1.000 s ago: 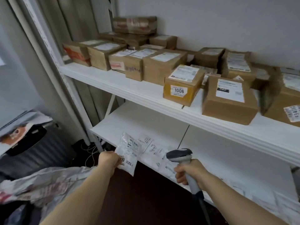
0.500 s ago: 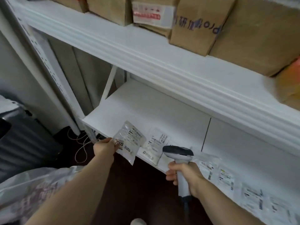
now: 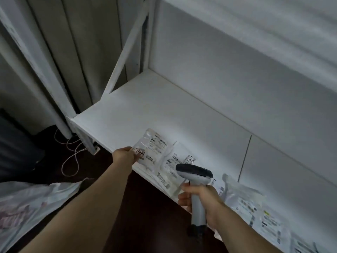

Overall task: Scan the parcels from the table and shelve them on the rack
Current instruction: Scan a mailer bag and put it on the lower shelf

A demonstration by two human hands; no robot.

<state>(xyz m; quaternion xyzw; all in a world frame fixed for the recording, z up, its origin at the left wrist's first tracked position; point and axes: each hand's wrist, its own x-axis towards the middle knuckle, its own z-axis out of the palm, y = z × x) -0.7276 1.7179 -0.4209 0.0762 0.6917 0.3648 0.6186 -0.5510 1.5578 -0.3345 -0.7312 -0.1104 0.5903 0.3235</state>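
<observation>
My left hand pinches a small clear plastic parcel by its left edge; a label on it reads 7009. The parcel hangs just over the front edge of the lower white rack shelf. My right hand grips the grey handle of a barcode scanner, whose dark head sits right of the parcel. Several flat labelled parcels, one of them, lie along the shelf's front edge beside and behind the scanner.
More flat parcels line the shelf front to the right. White rack posts stand at the left, with loose white cable on the dark floor. A crumpled plastic bag lies at lower left.
My view has dropped from the upper shelf of boxes to the lower shelf. My left hand has carried the 7009 parcel forward, over the shelf's front edge. The scanner stays in my right hand.
</observation>
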